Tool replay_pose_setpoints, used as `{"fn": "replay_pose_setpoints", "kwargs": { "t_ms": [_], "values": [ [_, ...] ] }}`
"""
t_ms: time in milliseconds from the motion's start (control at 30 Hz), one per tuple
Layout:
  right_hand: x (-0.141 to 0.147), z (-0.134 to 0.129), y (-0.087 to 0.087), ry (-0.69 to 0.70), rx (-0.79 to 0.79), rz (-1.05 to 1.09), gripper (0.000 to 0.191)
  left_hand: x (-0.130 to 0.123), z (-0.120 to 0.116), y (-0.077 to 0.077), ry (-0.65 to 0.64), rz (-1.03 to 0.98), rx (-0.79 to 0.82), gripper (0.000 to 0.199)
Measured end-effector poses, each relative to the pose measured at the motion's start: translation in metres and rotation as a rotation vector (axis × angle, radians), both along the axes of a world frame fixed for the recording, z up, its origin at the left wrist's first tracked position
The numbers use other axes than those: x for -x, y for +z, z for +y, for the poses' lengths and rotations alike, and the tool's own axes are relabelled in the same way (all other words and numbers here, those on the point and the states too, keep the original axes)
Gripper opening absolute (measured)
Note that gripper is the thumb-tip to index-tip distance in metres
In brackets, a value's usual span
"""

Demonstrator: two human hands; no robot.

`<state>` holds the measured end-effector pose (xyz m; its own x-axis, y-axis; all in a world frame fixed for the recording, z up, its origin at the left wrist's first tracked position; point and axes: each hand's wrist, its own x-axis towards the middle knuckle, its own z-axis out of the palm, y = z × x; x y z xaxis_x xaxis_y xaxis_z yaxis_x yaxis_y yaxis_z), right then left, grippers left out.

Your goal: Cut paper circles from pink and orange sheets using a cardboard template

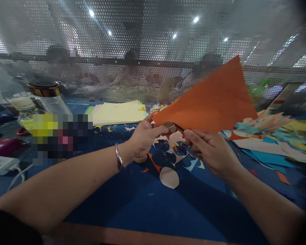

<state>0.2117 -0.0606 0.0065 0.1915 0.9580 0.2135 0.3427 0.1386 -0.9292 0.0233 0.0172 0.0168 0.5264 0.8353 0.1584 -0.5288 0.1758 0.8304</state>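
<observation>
An orange paper sheet point(211, 98) is raised above the table, its wide end pointing up and to the right. My left hand point(145, 134) pinches its near left corner, with the thumb pressing a small brown, wood-grained round piece point(169, 127) against the paper. My right hand point(211, 149) is closed around scissors point(179, 127); their dark blade meets the paper's lower edge beside the round piece, and the handles are mostly hidden by the fingers. Below the hands, a pale paper circle point(169, 177) lies on the blue table among cut scraps. Another small brown piece point(140, 159) shows under my left wrist.
Stacked pale paper sheets point(117, 113) lie behind my left hand. Cut paper strips point(275, 143) are heaped at right. A lidded clear jar point(48, 97), a bottle point(24, 110) and a white plug point(3, 165) with its cable stand at left. A perforated metal screen point(148, 44) rises behind.
</observation>
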Motion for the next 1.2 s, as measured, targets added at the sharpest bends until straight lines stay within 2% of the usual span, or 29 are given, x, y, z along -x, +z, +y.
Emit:
{"fn": "replay_pose_setpoints", "kwargs": {
  "t_ms": [233, 567, 733, 1033, 1200],
  "values": [
    [-0.003, 0.0, -0.001, 0.008, -0.026, -0.043, 0.064, 0.002, 0.002, 0.003, 0.012, 0.062, -0.011, 0.052],
    [-0.004, 0.0, 0.001, 0.008, -0.034, -0.149, 0.07, 0.006, 0.011, 0.002, 0.0, 0.17, -0.168, 0.047],
    [-0.006, -0.001, 0.001, 0.0, -0.027, -0.185, 0.068, 0.009, 0.014, 0.005, -0.045, 0.234, -0.213, 0.046],
    [-0.01, 0.001, 0.001, 0.045, -0.016, -0.239, 0.062, 0.013, 0.016, 0.005, -0.077, 0.346, -0.26, 0.054],
    [-0.014, 0.004, -0.005, 0.039, -0.014, -0.19, 0.062, 0.014, 0.016, 0.006, -0.027, 0.344, -0.264, 0.067]
  ]
}}
